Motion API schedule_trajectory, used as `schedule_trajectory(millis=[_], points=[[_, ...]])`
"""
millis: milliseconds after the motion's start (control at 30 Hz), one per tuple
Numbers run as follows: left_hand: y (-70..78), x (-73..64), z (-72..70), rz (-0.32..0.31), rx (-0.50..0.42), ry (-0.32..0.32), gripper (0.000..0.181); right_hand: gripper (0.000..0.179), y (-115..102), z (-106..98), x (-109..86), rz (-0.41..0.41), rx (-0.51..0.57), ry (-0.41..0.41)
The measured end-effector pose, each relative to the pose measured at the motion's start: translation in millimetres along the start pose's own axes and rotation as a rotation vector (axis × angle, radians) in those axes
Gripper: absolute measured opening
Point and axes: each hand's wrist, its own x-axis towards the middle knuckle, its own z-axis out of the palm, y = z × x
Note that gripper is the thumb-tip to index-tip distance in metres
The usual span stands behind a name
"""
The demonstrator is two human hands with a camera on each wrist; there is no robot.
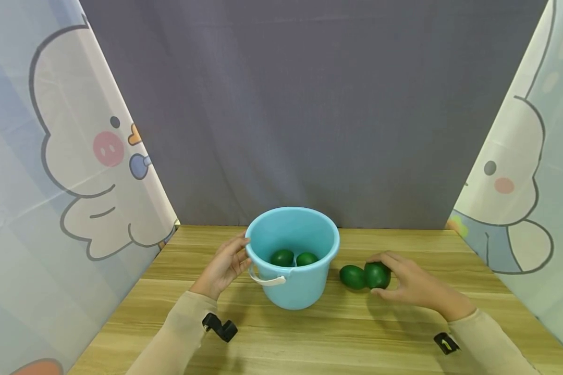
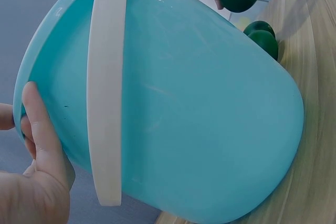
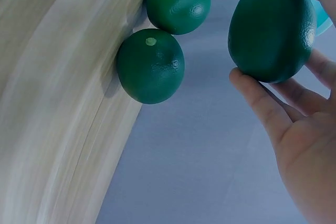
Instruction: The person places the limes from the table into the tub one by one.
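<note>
A light blue bucket with a white handle stands upright on the wooden table. Inside it lie two dark green limes, a left lime and a right lime. My left hand holds the bucket's rim at its left side, thumb along the outer wall. To the right of the bucket, my right hand grips a lime between thumb and fingers, raised above the table in the right wrist view. Two more limes sit on the table there, a nearer lime and a farther lime.
The wood-grain table ends at a dark grey curtain behind the bucket. Cartoon-printed cloths hang at both sides, a left cloth and a right cloth. Black mounts sit at both wrists.
</note>
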Motion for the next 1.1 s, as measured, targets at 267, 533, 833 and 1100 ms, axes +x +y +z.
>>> schedule_trajectory(millis=[267, 533, 833, 1100], points=[[0.7, 0.6, -0.3, -0.001, -0.005, -0.004, 0.052, 0.057, 0.1, -2.4, 4.0, -0.006, -0.001, 0.004], [0.8, 0.5, 0.7, -0.001, 0.000, -0.006, 0.052, 0.060, 1.3, -4.0, 7.4, -0.002, -0.026, 0.012], [0.5, -0.7, 0.8, 0.007, 0.004, -0.009, 0.052, 0.061, 3.0, -3.7, 12.6, -0.029, -0.053, 0.039], [0.2, -0.5, 1.2, 0.003, 0.001, -0.009, 0.051, 0.062, 1.3, -7.5, 15.0, -0.020, -0.055, 0.040]])
